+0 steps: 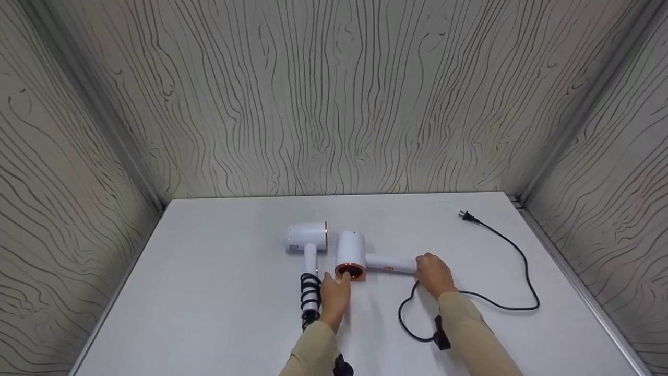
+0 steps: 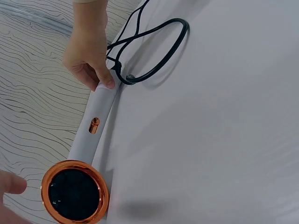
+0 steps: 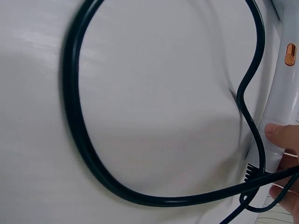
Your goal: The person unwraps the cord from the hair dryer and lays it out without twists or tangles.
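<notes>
A white hair dryer (image 1: pixel 350 248) with a copper-coloured rim lies on the white table, its handle pointing right. My right hand (image 1: pixel 434 272) grips the end of that handle, thumb on the white surface in the right wrist view. Close to the copper rim (image 2: pixel 103 205), my left hand (image 1: pixel 335 297) has its fingers extended; only a thumb and part of the palm show in the left wrist view, with a gap to the rim. Left of it lies a second white hair dryer (image 1: pixel 308 236), its black cord (image 1: pixel 310 292) wound round the handle.
The first dryer's loose black cord (image 1: pixel 526 271) curves over the right side of the table (image 1: pixel 209 303) to a plug (image 1: pixel 467 215) near the back right. Wood-patterned panels (image 1: pixel 323 104) stand behind and at both sides.
</notes>
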A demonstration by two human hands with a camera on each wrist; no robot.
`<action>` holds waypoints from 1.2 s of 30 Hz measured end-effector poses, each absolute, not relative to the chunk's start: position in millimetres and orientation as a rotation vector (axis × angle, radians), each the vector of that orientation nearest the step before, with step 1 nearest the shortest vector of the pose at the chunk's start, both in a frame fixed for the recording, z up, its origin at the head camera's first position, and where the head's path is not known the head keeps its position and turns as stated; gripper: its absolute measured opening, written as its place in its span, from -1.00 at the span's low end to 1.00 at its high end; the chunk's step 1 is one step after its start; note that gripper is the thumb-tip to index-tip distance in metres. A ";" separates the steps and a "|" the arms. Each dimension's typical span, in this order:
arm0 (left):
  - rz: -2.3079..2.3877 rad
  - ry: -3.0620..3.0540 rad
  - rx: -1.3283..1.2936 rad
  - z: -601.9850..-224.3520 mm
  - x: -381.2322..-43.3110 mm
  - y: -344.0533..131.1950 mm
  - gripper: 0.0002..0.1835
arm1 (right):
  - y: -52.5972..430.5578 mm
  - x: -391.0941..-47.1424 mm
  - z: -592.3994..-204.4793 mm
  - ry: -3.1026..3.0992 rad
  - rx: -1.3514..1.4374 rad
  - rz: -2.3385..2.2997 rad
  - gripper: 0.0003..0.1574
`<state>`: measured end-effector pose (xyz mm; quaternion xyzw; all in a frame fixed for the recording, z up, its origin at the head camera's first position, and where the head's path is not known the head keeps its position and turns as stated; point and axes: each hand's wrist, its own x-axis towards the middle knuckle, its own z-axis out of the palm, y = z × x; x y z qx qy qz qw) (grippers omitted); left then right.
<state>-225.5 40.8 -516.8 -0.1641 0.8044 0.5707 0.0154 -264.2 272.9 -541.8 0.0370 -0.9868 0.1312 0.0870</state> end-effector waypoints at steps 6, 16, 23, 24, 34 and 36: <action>1.837 2.509 -0.439 -518.7 -217.8 35.7 -0.36 | 278.0 -264.4 -544.8 -2.881 0.054 0.367 -0.85; 1.896 2.415 -0.241 -528.5 -203.1 32.9 -0.51 | 281.8 -263.9 -545.4 -2.902 -0.095 0.344 -0.73; 1.902 2.413 -0.142 -532.5 -196.2 33.0 -0.56 | 282.3 -263.8 -543.6 -2.944 -0.226 0.428 -0.63; 1.901 2.405 -0.146 -532.6 -195.4 33.6 -0.56 | 282.6 -263.9 -543.9 -2.945 -0.246 0.432 -0.62; 1.859 2.379 -0.068 -537.2 -190.1 39.4 -0.59 | 287.4 -263.3 -545.5 -2.888 -0.342 0.481 -0.60; 1.844 2.402 -0.012 -538.9 -188.3 41.8 -0.60 | 288.7 -262.9 -545.0 -2.890 -0.357 0.494 -0.58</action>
